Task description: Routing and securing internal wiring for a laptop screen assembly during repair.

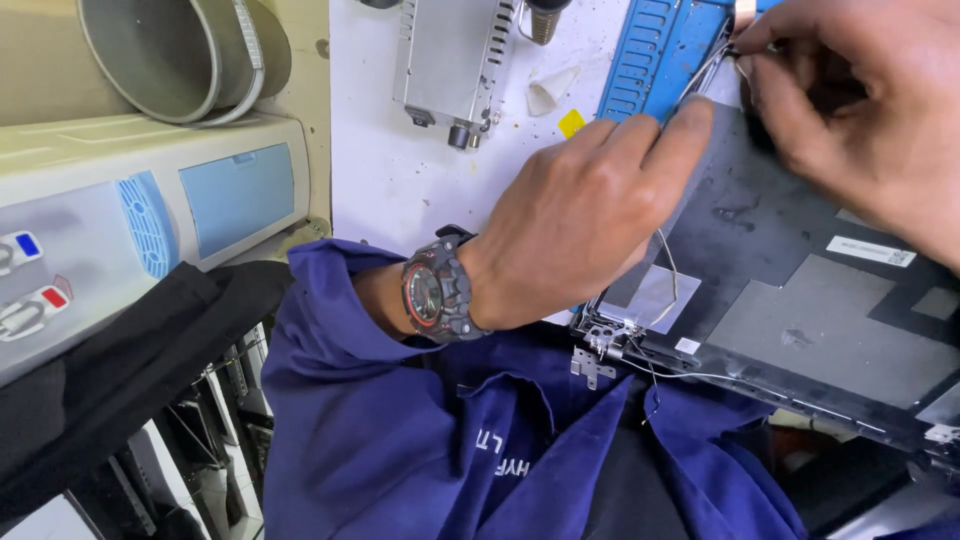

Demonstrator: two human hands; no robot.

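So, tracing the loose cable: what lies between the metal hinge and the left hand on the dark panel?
In the head view, a thin white wire crosses a silvery foil patch there.

White work surface (400,190) across upper centre of frame, speckled with dark marks and stains. Beige machine housing (150,200) with pale blue panels at left edge. Grey round tub (170,55) in upper left corner. Lighting even, bright, shadows soft.
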